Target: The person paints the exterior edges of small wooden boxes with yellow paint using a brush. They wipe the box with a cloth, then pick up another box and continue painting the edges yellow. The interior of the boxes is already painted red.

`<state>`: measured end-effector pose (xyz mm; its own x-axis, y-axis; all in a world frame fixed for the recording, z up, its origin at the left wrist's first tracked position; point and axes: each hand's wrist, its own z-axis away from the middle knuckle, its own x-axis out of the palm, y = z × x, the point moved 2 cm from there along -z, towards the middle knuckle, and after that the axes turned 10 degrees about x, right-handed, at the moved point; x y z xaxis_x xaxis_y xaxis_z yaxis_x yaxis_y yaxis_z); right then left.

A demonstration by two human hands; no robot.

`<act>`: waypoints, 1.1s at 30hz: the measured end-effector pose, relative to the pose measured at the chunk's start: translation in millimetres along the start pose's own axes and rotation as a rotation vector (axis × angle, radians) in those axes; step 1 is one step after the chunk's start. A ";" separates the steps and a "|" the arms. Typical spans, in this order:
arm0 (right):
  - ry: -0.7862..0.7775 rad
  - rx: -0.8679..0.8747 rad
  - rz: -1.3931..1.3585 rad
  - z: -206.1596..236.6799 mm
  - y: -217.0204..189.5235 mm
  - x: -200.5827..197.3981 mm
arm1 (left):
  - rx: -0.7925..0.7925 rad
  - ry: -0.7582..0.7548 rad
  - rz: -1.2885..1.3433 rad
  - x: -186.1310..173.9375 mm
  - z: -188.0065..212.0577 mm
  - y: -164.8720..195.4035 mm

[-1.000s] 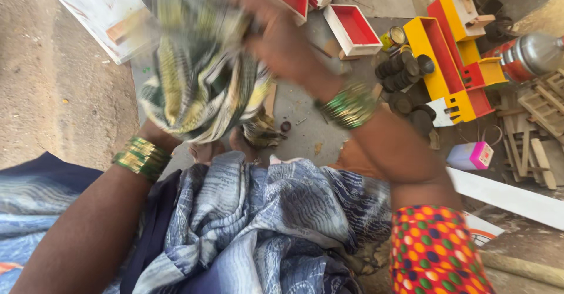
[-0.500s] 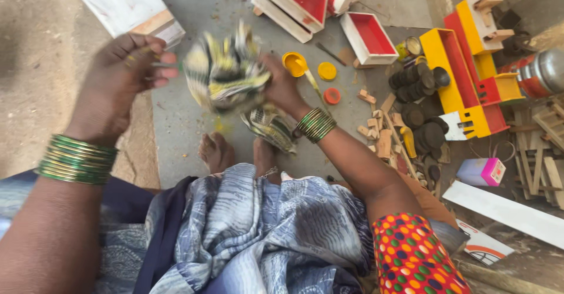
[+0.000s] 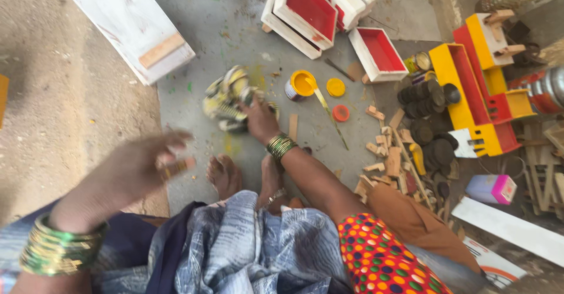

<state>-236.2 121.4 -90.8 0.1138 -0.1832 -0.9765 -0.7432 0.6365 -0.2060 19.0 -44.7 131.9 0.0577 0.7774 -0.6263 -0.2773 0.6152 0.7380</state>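
Note:
My right hand (image 3: 258, 121) is stretched forward and down to the grey floor, closed on a crumpled yellow, green and white cloth (image 3: 230, 99) bunched on the ground. My left hand (image 3: 138, 168) hovers lower left, blurred, fingers apart, with something small and orange-brown at its fingertips that I cannot make out. Both wrists carry green and gold bangles. My bare feet (image 3: 226, 176) rest just below the cloth, above a blue-grey patterned garment on my lap.
An open yellow paint tin (image 3: 301, 85) with a stick leaning in it, a yellow lid (image 3: 336, 87) and an orange lid (image 3: 341, 113) sit right of the cloth. Red-and-white wooden boxes (image 3: 302, 9), a yellow-red toy truck (image 3: 476, 88), black wheels, wood scraps and a white board (image 3: 132, 27) surround.
The cloth went from held up in both hands to bunched on the floor under my right hand. My left hand let go and dropped back toward my lap.

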 end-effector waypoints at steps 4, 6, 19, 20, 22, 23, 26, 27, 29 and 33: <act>0.131 0.158 0.010 -36.0 6.1 -5.0 | 0.190 -0.072 -0.103 6.9 4.3 0.2; 0.127 0.337 -0.009 -52.0 13.8 -7.8 | 0.170 -0.075 -0.120 11.4 5.2 -7.5; 0.042 0.549 0.064 -38.8 31.5 7.8 | 0.272 -0.102 -0.350 40.2 3.5 -39.5; 0.036 0.503 0.074 -35.5 25.5 9.6 | 0.068 -0.157 -0.265 39.2 1.5 -38.0; 0.005 0.412 0.094 -24.1 8.5 14.9 | 0.120 -0.151 -0.281 36.8 -1.4 -24.5; 0.005 0.366 0.079 -18.3 -3.6 17.3 | 0.144 -0.155 -0.292 35.9 -0.7 -18.1; -0.094 0.273 -0.035 -2.7 -38.0 19.6 | 0.098 -0.222 -0.348 36.3 -0.3 -3.8; -0.162 0.236 -0.078 0.0 -43.5 17.5 | 0.090 -0.230 -0.362 36.4 -0.8 -0.7; -0.305 0.160 -0.167 2.5 -47.2 11.5 | 0.070 -0.250 -0.386 38.7 0.8 3.2; 0.067 -0.135 -0.388 -8.5 -5.2 -25.6 | 0.070 -0.274 -0.421 44.4 -0.2 1.3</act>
<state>-240.9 116.4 -64.2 0.3628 -0.4411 -0.8208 -0.7339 0.4076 -0.5434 20.9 -9.4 105.1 0.4031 0.4598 -0.7913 -0.1117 0.8829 0.4561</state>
